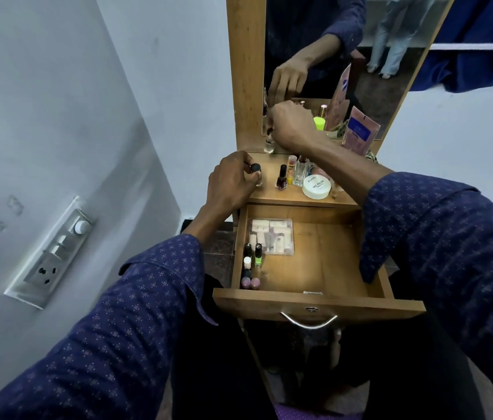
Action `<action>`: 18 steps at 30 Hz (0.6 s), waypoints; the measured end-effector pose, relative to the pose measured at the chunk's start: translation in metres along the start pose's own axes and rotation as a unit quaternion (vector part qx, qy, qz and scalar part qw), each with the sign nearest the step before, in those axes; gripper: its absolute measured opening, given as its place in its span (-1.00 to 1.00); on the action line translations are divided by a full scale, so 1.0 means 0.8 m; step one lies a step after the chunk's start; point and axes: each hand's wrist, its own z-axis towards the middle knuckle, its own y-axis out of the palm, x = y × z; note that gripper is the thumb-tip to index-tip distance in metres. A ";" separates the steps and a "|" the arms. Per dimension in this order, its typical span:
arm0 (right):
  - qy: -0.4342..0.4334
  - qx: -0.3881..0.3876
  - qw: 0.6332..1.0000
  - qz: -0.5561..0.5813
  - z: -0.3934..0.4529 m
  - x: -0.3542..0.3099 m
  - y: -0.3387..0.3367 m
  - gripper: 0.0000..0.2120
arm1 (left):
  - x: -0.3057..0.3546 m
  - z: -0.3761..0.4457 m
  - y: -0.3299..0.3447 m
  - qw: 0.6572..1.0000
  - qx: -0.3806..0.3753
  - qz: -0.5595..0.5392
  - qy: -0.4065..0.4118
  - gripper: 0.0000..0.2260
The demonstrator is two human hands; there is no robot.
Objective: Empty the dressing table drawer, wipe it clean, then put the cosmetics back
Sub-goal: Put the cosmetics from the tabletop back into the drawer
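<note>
wooden dressing table top (272, 197) below mirror (369, 71); open drawer (317, 304) contains one clear pouch (271, 236), about six bottles. left hand (230, 183) pinches black-capped bottle (256, 174); right hand (292, 125) grip unclear.

One head-worn view looks forward and down, close over the open drawer (314, 268) and mirror (345, 56).

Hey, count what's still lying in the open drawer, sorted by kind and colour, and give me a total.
In the drawer:
Clear packet of small tubes: 1
Green bottle: 1
Pink-capped bottles: 2
White-capped bottle: 1
Dark bottles, the second hard to make out: 2
Total: 7
</note>
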 end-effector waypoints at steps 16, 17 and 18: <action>0.014 -0.049 0.952 0.303 -0.181 0.013 -0.011 -0.82 | -0.002 -0.099 -0.049 0.981 -0.176 -0.078 0.035 -0.87; 0.009 -0.066 0.950 0.304 -0.194 0.016 -0.006 -0.83 | -0.001 -0.108 -0.045 0.978 -0.189 -0.076 0.036 -0.87; 0.007 -0.086 0.948 0.308 -0.206 0.018 0.000 -0.82 | 0.000 -0.116 -0.041 0.976 -0.201 -0.073 0.035 -0.87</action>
